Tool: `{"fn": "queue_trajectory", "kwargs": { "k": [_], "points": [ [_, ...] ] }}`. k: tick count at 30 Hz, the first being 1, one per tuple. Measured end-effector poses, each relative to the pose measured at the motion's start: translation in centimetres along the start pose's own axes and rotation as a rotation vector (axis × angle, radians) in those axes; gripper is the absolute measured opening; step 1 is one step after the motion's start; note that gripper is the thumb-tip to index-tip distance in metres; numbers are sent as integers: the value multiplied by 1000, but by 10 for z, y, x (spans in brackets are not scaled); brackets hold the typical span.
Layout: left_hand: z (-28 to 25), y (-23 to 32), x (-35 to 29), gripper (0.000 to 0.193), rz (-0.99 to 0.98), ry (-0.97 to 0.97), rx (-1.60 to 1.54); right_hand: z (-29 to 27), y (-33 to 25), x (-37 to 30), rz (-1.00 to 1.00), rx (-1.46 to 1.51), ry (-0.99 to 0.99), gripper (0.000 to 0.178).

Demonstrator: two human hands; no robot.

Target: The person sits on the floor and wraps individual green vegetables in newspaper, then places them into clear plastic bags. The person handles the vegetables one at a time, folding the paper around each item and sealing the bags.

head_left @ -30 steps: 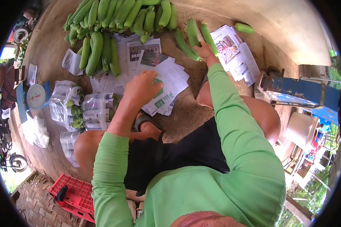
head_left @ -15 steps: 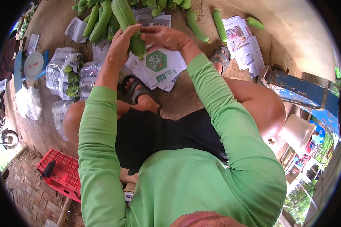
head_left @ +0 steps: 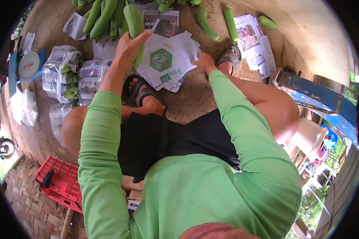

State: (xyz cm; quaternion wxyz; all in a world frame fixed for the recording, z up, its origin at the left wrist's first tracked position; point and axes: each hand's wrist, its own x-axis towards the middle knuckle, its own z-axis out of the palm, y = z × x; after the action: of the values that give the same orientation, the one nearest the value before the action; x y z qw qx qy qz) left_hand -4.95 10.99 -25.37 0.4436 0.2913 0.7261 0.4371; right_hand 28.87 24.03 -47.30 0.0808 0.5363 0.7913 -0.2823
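My left hand (head_left: 128, 48) is closed around a long green luffa gourd (head_left: 135, 19), held upright with its stem end away from me. The gourd is above the left part of a stack of newspaper sheets (head_left: 183, 49) on the ground between my feet. At the right edge of that stack, my right hand (head_left: 206, 63) pinches the top sheet, which bears a green hexagon print. My right fingertips are partly hidden. Beyond my left hand lies a pile of luffa gourds (head_left: 106, 18).
Plastic-bagged wrapped gourds (head_left: 62, 75) stand at left beside a dial scale (head_left: 30, 65) and a white bag (head_left: 24, 107). Loose gourds (head_left: 206, 26) and more newspaper (head_left: 253, 44) lie far right. A red crate (head_left: 62, 179) sits near left, a blue-painted metal piece (head_left: 315, 89) at right.
My right hand has left the gourd and moved right and nearer, down to the newspaper's edge. My left hand still holds the gourd, now lower and more upright.
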Motion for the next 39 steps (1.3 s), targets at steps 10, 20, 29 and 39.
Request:
{"fn": "queue_trajectory", "kwargs": {
  "k": [10, 20, 29, 39],
  "points": [
    [3, -13, -2, 64, -55, -73, 204, 2, -17, -3, -14, 13, 204, 64],
    [8, -15, -7, 67, -41, -76, 273, 14, -5, 14, -54, 57, 109, 34],
    [7, -16, -9, 68, -38, -98, 371, -9, -1, 17, 107, 395, 187, 32],
    [20, -24, -7, 69, 40, -140, 448, 31, -28, 2, 494, 1264, -90, 31]
  ]
}}
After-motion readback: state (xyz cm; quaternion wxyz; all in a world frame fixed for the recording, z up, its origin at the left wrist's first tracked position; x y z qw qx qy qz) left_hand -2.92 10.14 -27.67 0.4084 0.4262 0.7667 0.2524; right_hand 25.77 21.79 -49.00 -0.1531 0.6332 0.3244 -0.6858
